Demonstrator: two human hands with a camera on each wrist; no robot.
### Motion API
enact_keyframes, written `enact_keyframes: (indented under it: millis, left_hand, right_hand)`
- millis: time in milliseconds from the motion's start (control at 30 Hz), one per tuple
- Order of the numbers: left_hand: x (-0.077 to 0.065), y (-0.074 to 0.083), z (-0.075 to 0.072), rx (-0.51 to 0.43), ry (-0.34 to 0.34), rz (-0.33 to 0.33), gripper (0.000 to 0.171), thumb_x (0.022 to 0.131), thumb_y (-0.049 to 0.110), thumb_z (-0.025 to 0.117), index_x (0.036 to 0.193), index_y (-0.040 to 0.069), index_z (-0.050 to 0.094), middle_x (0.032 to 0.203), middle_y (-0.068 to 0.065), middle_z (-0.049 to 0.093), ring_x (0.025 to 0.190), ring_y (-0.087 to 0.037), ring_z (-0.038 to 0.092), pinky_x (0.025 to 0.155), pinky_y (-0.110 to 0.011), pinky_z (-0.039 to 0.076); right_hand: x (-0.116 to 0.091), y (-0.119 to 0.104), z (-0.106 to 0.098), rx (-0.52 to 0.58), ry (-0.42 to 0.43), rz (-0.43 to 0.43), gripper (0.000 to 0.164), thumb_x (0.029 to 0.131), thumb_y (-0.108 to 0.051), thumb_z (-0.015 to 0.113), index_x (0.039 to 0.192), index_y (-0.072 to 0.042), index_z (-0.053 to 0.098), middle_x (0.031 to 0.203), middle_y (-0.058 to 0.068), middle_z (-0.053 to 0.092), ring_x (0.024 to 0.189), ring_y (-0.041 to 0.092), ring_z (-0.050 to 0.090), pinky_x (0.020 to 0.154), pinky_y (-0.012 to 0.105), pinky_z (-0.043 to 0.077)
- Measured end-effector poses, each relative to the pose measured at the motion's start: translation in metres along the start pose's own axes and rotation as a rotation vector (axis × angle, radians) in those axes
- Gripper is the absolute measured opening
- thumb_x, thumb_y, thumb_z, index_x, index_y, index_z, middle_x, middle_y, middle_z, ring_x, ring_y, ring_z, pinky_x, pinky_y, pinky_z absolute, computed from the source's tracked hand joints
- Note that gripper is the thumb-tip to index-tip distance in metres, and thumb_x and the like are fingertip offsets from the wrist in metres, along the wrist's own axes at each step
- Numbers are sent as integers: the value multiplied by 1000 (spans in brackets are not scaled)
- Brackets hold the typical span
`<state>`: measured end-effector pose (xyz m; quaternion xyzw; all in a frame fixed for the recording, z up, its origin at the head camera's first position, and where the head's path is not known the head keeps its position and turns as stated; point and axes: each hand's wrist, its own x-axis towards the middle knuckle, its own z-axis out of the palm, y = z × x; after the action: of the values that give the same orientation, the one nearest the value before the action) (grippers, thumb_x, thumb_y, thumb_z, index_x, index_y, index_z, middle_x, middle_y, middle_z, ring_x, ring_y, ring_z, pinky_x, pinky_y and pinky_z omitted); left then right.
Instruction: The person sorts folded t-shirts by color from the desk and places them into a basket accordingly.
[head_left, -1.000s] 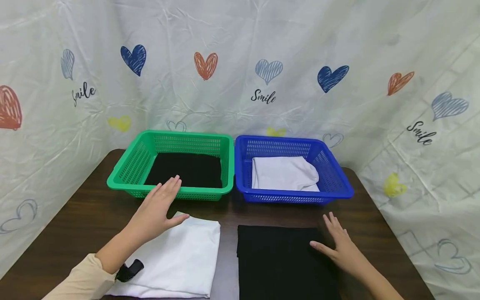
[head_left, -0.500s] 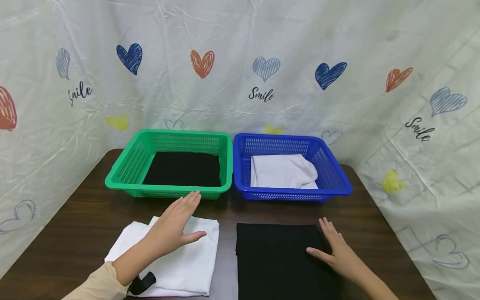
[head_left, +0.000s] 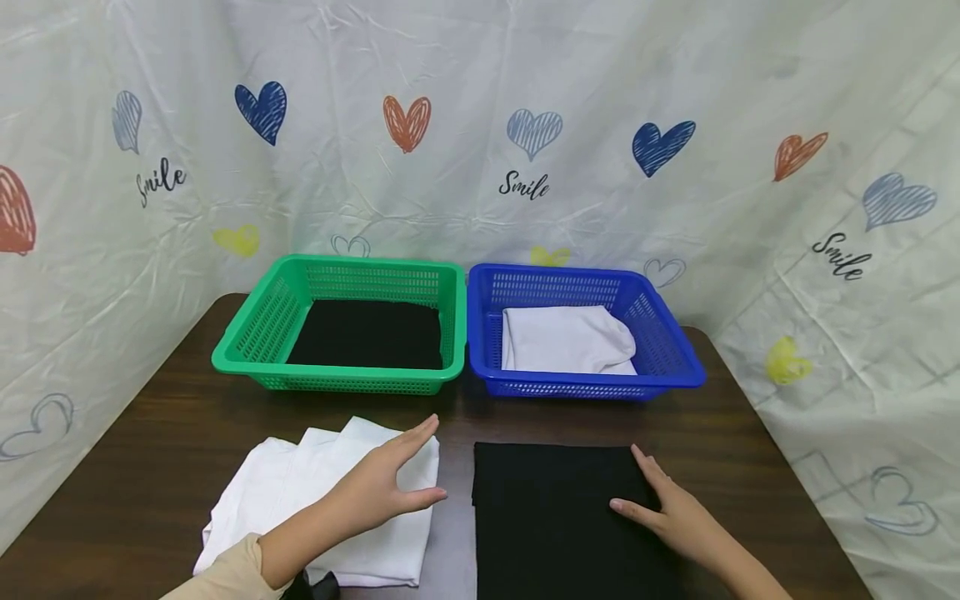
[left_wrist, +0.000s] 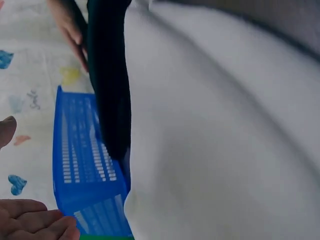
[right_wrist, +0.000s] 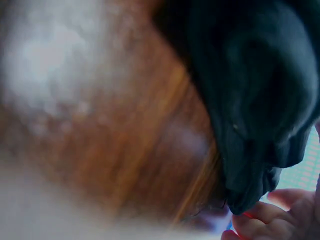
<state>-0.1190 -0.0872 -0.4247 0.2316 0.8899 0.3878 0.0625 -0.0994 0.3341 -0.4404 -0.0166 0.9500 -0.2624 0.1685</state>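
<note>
A folded stack of white cloth (head_left: 258, 492) lies on the left of the table, its layers fanned at the back. Over its right part hovers my left hand (head_left: 375, 492), fingers straight and thumb spread, holding nothing. To the right is folded black cloth (head_left: 555, 517). Along its right edge sits my right hand (head_left: 678, 518), fingers extended and thumb over the fabric. In the right wrist view the fingertips (right_wrist: 262, 217) are close to the black cloth's (right_wrist: 255, 100) layered edge; whether they touch is unclear. White cloth (left_wrist: 200, 140) fills much of the left wrist view.
A green basket (head_left: 337, 375) at the back left contains folded black cloth (head_left: 367, 333). Beside it, a blue basket (head_left: 592, 382) contains folded white cloth (head_left: 566, 337). The brown wooden table (head_left: 135, 467) meets a printed curtain (head_left: 465, 50) behind.
My left hand has moved right and nearer, from in front of the green basket to over the white cloth's right part. The right hand has shifted slightly left along the black cloth.
</note>
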Motion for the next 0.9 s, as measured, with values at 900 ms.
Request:
enact_keyframes:
  millis: [900]
  left_hand:
    - [-5,12,46,-782,-249,-317,79,91,17,72,149,-13,29,152,-29,40,139,-41,45,110,-48,45]
  right_hand:
    - [-10,-4,1,72,-66,130,98,95,-59,55,160,-8,3,155,38,23,133,61,37,96,70,43]
